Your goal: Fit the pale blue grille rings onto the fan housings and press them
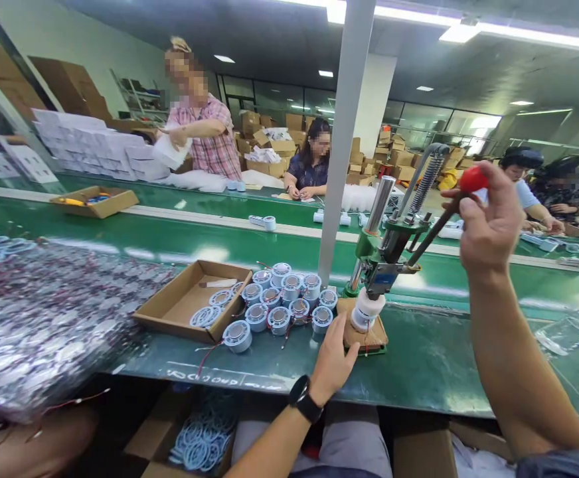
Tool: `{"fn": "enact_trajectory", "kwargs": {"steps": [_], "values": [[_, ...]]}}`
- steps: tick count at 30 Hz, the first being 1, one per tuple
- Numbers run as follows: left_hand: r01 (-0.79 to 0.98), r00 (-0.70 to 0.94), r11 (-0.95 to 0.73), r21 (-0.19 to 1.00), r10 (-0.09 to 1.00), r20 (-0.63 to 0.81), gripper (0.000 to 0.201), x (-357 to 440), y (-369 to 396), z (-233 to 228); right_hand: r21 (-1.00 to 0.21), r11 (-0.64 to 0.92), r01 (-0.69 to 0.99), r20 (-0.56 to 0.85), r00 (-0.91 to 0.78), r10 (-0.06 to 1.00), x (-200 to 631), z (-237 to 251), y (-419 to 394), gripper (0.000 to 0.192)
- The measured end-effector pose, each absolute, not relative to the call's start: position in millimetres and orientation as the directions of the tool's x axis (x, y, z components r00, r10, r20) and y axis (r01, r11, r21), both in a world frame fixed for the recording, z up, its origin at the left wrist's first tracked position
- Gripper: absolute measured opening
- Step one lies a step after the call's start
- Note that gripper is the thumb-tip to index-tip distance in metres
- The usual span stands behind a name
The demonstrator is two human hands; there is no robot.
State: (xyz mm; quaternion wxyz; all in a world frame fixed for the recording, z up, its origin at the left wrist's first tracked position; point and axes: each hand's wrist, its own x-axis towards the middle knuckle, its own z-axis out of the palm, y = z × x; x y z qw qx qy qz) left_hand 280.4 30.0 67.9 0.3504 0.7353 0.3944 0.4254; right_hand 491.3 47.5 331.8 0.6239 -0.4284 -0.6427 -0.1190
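My right hand (491,226) is closed around the red ball knob (473,179) at the top of a hand press lever (433,238). The press (386,249) has a green and steel body with a coil spring. Its white round head (370,303) rests down on a small light-blue round part (362,321) with a red wire, which stands on a cardboard pad (380,334). My left hand (330,362), wearing a black watch, lies at the pad's left edge with thumb and fingers apart. Left of it, several light-blue round units (279,320) with wires stand grouped.
A shallow cardboard tray (167,305) holds light-blue rings. Blurred wired parts in plastic (45,312) cover the bench's left. Below, a box contains more rings (202,431). A grey post (342,139) rises behind the units. Several people work across the green conveyor (180,242).
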Motion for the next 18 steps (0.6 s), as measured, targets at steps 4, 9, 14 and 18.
{"fn": "enact_trajectory", "kwargs": {"steps": [4,9,14,18], "values": [[0.523,0.161,-0.434,0.734,0.896,0.415,0.038,171,38,91,-0.382,0.718,0.581,0.924,0.261,0.28,465,261,61,0.067],[0.825,-0.108,-0.079,0.56,0.95,0.292,0.027,12,105,138,-0.696,0.539,0.475,0.716,0.411,0.564,437,97,45,0.085],[0.936,0.048,-0.023,0.352,0.997,-0.062,0.025,-18,167,148,-0.888,0.112,0.446,0.379,0.572,0.728,419,58,54,0.102],[0.958,0.12,-0.055,0.282,0.969,-0.216,0.026,0,187,139,-0.822,0.023,0.569,0.452,0.629,0.632,434,72,51,0.094]]}}
